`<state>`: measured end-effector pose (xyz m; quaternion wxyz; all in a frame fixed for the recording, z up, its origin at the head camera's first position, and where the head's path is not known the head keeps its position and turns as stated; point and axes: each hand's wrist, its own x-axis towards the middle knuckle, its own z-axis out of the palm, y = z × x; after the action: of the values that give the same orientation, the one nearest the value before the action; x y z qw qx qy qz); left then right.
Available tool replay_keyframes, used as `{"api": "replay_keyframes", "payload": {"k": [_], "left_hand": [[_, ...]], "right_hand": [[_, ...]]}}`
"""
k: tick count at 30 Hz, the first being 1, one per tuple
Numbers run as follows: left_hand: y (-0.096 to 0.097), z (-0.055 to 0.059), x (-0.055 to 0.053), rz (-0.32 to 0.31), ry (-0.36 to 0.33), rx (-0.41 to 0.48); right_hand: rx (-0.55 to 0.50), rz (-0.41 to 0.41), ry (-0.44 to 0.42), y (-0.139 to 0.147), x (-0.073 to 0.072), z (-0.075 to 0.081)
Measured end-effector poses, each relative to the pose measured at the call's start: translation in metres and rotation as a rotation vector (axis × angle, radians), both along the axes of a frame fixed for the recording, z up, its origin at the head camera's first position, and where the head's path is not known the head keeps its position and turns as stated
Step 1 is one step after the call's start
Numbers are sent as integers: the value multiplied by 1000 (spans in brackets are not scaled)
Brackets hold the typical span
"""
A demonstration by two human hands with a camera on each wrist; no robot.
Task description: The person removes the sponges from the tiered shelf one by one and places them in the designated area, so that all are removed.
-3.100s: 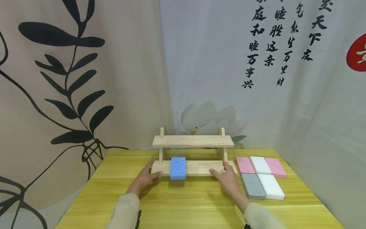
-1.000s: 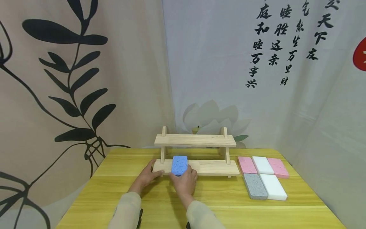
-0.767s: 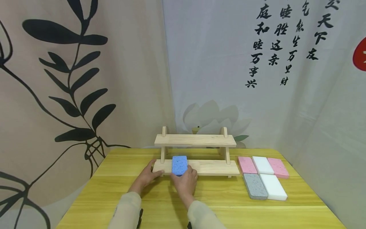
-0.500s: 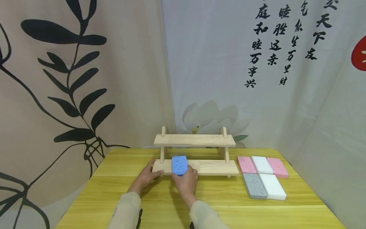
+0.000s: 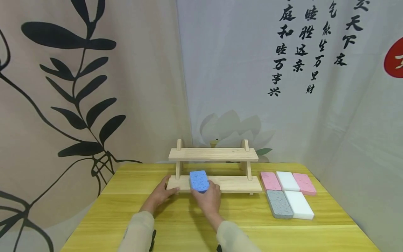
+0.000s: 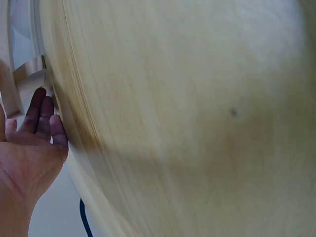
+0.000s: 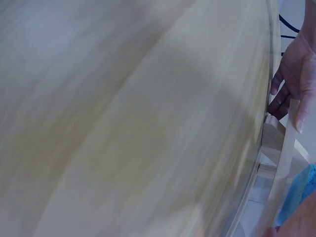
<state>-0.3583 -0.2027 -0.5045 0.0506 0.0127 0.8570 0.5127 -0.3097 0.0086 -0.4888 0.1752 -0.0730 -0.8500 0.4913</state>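
A two-tier wooden shelf rack (image 5: 233, 184) stands toward the back of the table. My left hand (image 5: 160, 194) holds the left end of its lower board, thumb along the front edge; the left wrist view shows the fingers of that left hand (image 6: 34, 143) stretched toward the wood. My right hand (image 5: 208, 199) grips a blue speckled sponge (image 5: 199, 181) by its near end and right side. The sponge is at the lower board, left of its middle, and slightly turned. Only an edge of the blue sponge (image 7: 297, 192) shows in the right wrist view.
To the right of the rack lie two pink sponges (image 5: 270, 181) (image 5: 304, 183), two white sponges (image 5: 288, 181) (image 5: 298, 204) and a grey sponge (image 5: 279, 204), side by side on the yellow wooden table (image 5: 176, 231). A printed curtain (image 5: 148, 87) hangs behind.
My right hand has left the right end of the lower board and taken hold of the blue sponge. The sponge has shifted slightly right and turned. My left hand has stayed put.
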Motion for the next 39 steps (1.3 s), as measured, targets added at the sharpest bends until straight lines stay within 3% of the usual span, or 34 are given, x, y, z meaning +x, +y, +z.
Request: {"api": "replay_keyframes", "payload": {"k": [11, 19, 39], "left_hand": [[1, -1, -1, 15, -16, 0], [0, -4, -2, 13, -8, -9], [-1, -7, -6, 11, 2, 0]], "right_hand": [[35, 80, 51, 27, -1, 3], [64, 128, 30, 47, 1, 7], [91, 178, 41, 102, 12, 18]]}}
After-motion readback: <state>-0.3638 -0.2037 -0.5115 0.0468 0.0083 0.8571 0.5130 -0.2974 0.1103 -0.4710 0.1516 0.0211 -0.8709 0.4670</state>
